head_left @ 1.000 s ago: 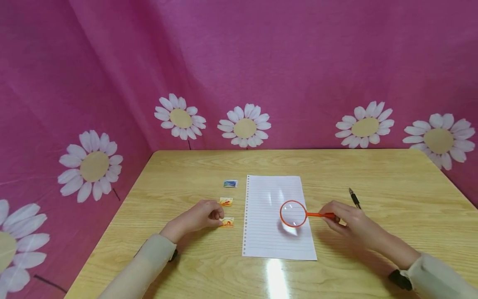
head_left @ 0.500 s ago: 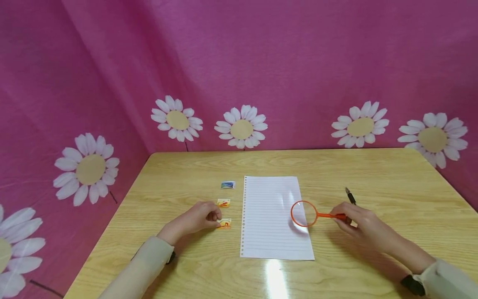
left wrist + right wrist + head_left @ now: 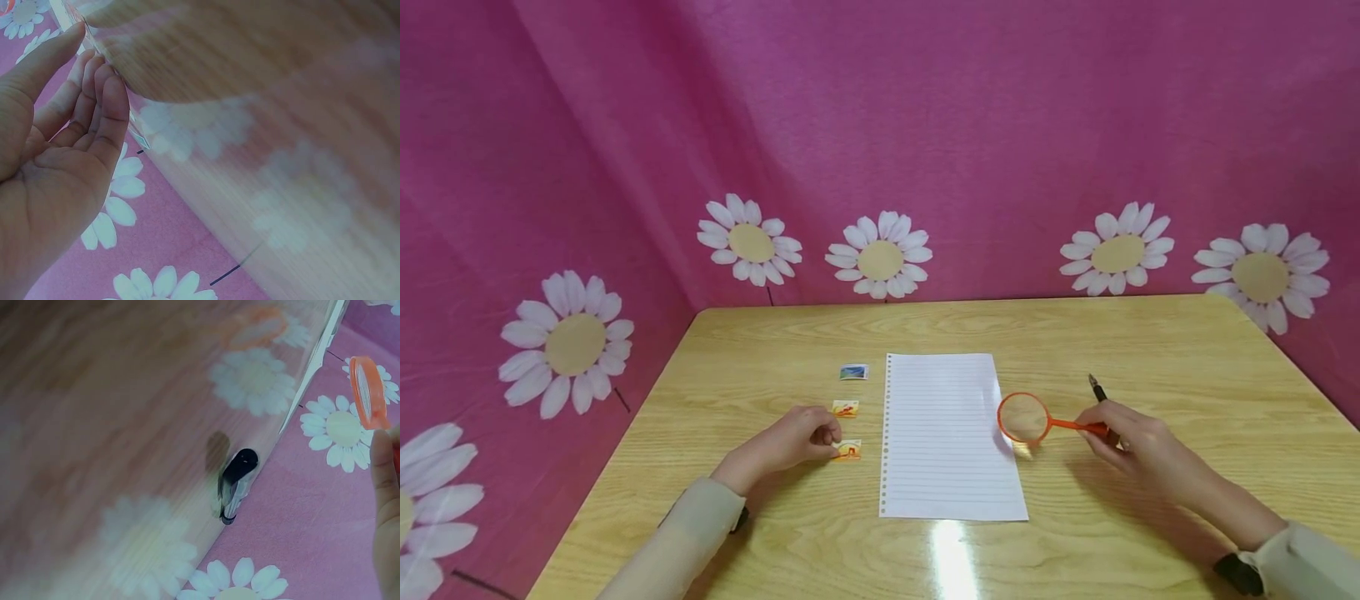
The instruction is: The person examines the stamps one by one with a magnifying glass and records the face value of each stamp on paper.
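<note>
My right hand grips a magnifying glass by its orange-red handle, with the round lens held over the right edge of a lined sheet of paper. In the right wrist view, the orange rim of the magnifying glass rises above the thumb. My left hand rests low at the table, its fingers loosely bent and its thumb tip at the left edge of the nearest yellow-orange stamp. Another yellow-orange stamp lies just beyond it, and a blue-green stamp lies farthest away.
A black pen lies beyond my right hand, partly hidden by it. The wooden table ends at a pink curtain with white daisies. Light glares off the tabletop in front of the paper.
My right hand has drawn the magnifying glass rightward, from over the paper to its right edge. My left hand stays by the nearest stamp. The whole view has shifted slightly.
</note>
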A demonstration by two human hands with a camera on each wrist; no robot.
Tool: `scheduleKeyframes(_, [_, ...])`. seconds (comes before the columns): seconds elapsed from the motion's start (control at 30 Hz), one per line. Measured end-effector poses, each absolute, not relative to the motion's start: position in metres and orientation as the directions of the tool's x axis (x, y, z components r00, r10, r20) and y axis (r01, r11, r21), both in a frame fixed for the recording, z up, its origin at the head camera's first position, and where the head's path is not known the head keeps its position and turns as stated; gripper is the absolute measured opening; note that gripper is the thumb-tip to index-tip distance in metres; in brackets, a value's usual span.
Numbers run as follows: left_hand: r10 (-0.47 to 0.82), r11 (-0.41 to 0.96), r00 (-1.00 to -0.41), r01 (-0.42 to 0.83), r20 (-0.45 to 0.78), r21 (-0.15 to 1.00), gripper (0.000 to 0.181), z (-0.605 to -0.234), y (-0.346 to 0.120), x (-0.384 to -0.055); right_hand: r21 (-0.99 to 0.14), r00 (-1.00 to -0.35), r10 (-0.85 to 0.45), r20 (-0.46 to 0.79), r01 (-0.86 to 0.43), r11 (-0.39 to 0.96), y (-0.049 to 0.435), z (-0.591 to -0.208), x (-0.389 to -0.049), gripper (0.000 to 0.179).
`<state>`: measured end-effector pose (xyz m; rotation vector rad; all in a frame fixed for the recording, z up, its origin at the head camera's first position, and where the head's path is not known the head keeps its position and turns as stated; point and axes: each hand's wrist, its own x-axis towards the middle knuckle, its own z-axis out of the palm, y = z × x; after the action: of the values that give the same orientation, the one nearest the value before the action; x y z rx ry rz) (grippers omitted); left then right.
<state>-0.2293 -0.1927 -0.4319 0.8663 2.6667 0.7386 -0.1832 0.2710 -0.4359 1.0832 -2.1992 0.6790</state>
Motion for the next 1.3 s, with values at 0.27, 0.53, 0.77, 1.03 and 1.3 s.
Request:
scheduleKeyframes(0.27, [0.596,0.694,-0.801,0.473,-0.064,0.542,0.009,-0.433,-0.195,-0.227,-0.224,-0.548,-0.475,0.689,-0.784,0.579,0.272,-0.435,-0.184,0.044])
scheduleKeyframes(0.53, [0.628,0.673,-0.778,0.533,-0.016,0.514,0.010,-0.436,-0.197,-0.229,-0.248,-0.615,-0.414,0.671,-0.712,0.656,0.271,-0.434,-0.185,0.007])
scheduleKeyframes(0.77, [0.633,0.669,-0.774,0.542,-0.008,0.509,0.009,-0.436,-0.198,-0.229,-0.255,-0.672,-0.360,0.647,-0.636,0.729,0.266,-0.434,-0.188,0.030])
scheduleKeyframes(1.03, [0.625,0.675,-0.780,0.530,-0.016,0.514,0.010,-0.433,-0.196,-0.228,-0.281,-0.734,-0.318,0.600,-0.566,0.775,0.262,-0.433,-0.188,0.023])
scheduleKeyframes(1.3, [0.627,0.675,-0.779,0.526,-0.025,0.517,0.009,-0.433,-0.195,-0.228,-0.238,-0.804,-0.330,0.494,-0.491,0.838,0.258,-0.435,-0.187,0.031])
